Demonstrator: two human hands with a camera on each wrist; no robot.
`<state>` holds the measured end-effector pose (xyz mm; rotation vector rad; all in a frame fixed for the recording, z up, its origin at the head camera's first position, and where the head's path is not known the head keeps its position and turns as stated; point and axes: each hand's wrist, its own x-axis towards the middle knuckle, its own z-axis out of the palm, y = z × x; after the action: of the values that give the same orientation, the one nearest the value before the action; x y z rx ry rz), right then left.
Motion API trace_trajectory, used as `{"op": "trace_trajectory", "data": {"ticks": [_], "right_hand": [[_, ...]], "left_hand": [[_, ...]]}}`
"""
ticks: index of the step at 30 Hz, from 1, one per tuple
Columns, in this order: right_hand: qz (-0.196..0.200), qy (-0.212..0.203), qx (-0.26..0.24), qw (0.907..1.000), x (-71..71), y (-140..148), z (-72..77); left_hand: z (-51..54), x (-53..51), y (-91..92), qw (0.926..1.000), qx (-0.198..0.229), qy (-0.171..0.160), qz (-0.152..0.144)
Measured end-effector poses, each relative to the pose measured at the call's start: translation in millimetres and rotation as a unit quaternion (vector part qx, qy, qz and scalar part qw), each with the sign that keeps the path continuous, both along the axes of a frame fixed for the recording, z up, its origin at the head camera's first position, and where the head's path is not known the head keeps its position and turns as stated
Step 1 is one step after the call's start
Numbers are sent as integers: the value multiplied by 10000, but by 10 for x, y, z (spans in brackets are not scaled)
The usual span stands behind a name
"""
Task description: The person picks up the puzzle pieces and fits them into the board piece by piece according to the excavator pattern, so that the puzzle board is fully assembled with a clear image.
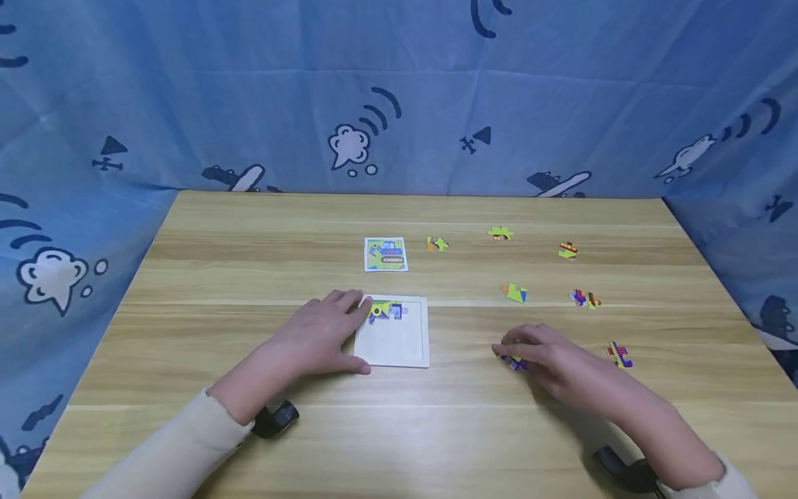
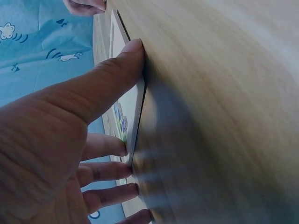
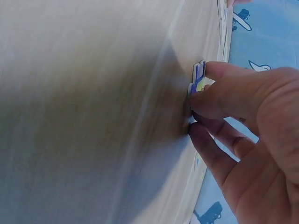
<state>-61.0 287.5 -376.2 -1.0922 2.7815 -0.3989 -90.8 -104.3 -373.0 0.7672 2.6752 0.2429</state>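
Resting at the tray's 9 o'clock side, the left hand (image 1: 314,336) has its fingers loose and spread, grasping nothing; its thumb lies at the 7 o'clock corner and its forefinger touches the rim near 11 o'clock. The pale tray (image 1: 391,346) lies flat on the wooden surface (image 1: 399,443), with joined puzzle pieces (image 1: 388,311) in yellow and blue along its 12 o'clock side, partly hidden by the hand.

Around 3 o'clock from the tray, well apart from it, the right hand (image 1: 555,360) pinches a puzzle piece (image 1: 514,362) between thumb and fingers, low over the surface; whether the piece touches the wood, I cannot tell.

A picture card (image 1: 386,254) showing a blue digger lies at 12 o'clock, just beyond the tray. Counting from the tray, a green and orange piece (image 1: 438,244) sits at 1 o'clock; a green piece (image 1: 501,233), a striped piece (image 1: 567,251) and a green and blue piece (image 1: 516,293) lie toward 2 o'clock. Purple and red bits (image 1: 584,299) and a red and purple piece (image 1: 619,354) lie near 3 o'clock. A blue curtain (image 1: 424,76) hangs behind.
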Motion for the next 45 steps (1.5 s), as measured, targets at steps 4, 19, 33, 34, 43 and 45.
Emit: {"op": "trace_trajectory", "data": {"ticks": [4,19,33,34,43,45], "right_hand": [[-293,-221,66,9993,-18,-13,18],[-333,293,-140,9989,-14,-2,-61],[-722,234,220,9969,-67,-178,15],[-713,219,184,9970,-77,-189,20],[-506,83,49,9987,-230,-412,114],[-450,25,35,9990,-288,-503,140]], "left_hand": [[-3,2,-3,10000,1,-26,25],[-36,12,-15,9999,-29,-65,95],[-44,20,-13,10000,33,14,56],[-44,19,-12,10000,34,18,53],[-47,-11,2,9999,53,104,11],[-46,-13,3,9999,56,95,29]]}}
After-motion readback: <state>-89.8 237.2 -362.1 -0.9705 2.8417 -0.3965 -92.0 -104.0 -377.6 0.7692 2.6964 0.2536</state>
